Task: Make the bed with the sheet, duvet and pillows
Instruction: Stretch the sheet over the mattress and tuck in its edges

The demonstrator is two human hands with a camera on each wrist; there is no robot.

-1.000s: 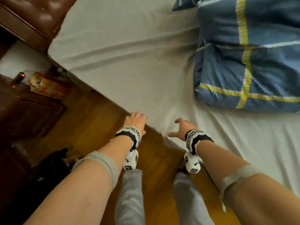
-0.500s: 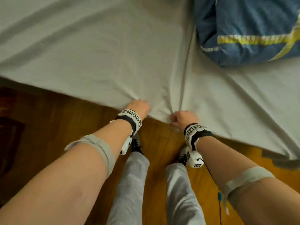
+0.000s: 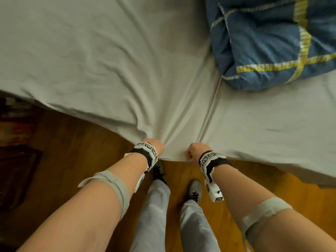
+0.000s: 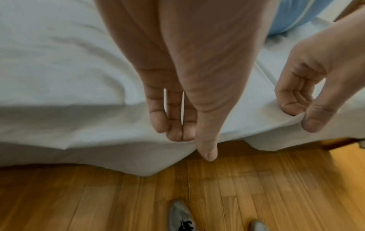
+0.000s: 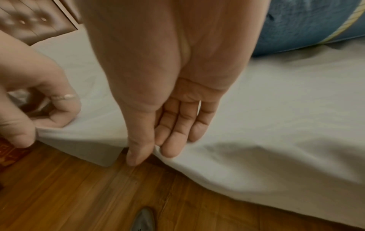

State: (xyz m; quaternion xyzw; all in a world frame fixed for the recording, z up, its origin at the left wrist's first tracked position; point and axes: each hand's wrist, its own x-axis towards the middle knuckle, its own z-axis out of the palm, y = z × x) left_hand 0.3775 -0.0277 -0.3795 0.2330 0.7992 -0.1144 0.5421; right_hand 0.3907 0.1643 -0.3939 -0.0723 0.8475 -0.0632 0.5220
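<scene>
At the bed's near edge, the left hand (image 3: pixel 157 145) and right hand (image 3: pixel 195 150) are each pinching the sheet (image 3: pixel 112 73) hem between thumb and fingers, close together. Judgement: pulling evenly outward and down with both should be flattening the creases fanning away from the 2 grips. The duvet (image 3: pixel 269 42) is lying bunched beyond the right hand, well apart.

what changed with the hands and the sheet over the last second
A second ago both hands were open, reaching for the bed edge. Now the left hand and right hand each pinch the edge of the grey sheet, thumb against fingers, pulling it toward the person so creases fan out from the grip. The blue duvet remains bunched on the bed's right part, and the sheet still covers the mattress.
</scene>
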